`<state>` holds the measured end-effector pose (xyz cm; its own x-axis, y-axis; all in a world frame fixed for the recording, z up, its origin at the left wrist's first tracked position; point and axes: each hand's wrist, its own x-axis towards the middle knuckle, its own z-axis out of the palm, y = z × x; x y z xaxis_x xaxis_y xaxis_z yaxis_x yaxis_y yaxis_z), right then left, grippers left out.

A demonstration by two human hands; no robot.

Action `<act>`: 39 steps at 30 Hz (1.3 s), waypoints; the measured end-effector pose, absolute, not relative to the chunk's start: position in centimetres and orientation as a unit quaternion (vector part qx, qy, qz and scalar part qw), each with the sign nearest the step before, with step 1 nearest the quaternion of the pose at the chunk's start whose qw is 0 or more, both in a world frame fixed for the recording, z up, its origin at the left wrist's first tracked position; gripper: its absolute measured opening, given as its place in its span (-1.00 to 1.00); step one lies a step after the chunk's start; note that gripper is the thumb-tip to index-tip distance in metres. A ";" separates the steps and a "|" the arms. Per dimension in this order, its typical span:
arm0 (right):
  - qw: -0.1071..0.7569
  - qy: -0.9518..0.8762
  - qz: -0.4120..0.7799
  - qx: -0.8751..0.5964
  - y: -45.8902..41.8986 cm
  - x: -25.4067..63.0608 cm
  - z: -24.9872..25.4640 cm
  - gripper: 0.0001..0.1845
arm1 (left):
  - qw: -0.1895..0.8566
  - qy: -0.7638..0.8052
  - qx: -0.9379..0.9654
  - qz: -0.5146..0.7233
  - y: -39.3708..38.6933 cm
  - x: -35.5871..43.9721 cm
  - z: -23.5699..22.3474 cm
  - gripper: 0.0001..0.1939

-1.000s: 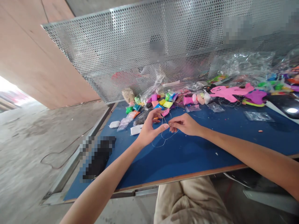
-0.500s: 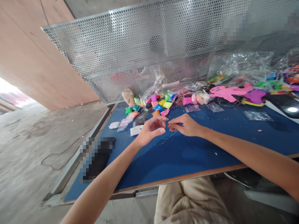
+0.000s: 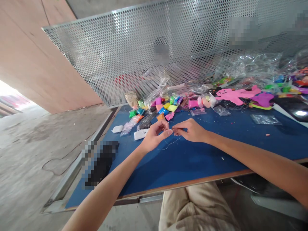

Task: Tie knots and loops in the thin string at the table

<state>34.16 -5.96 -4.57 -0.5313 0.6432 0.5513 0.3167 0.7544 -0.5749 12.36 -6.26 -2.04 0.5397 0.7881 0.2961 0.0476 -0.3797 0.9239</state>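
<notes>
A thin, pale wire [image 3: 171, 142] loops between and below my two hands, over the blue tabletop [image 3: 187, 163]. My left hand [image 3: 157, 133] is curled, its thumb and fingertips closed close to the wire at the fingers of the other hand. Fingers pinched together, my right hand [image 3: 189, 130] grips the wire, palm down. The fingertips of both hands nearly touch. Just beyond them lie a pink packet [image 3: 169, 116] and an orange packet [image 3: 160, 117].
Small coloured packets [image 3: 163, 111] crowd the table's back. A pink flat figure [image 3: 237, 95] and a purple piece [image 3: 263, 99] lie at the right. A perforated metal sheet [image 3: 134, 51] stands behind. White cases [image 3: 117, 129] and a black object [image 3: 104, 163] are at left.
My left thumb and fingers opened slightly and then came together again near the right fingertips. The wire loop shifted shape between the hands. My right hand stayed almost in place.
</notes>
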 end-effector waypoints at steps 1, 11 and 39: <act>0.395 -0.850 0.205 -0.282 -6.0 34.1 -4.6 -0.72 | 0.476 0.291 0.735 0.386 -6.4 12.4 -1.9 -0.68; 0.394 -0.866 0.150 -0.269 -5.8 33.9 -4.9 -0.76 | 0.467 0.325 0.711 0.413 -6.5 12.9 -1.3 -0.67; 0.372 -0.813 0.310 -0.323 -6.5 33.7 -4.1 -0.67 | 0.500 0.322 0.686 0.419 -5.5 12.8 -2.7 -0.62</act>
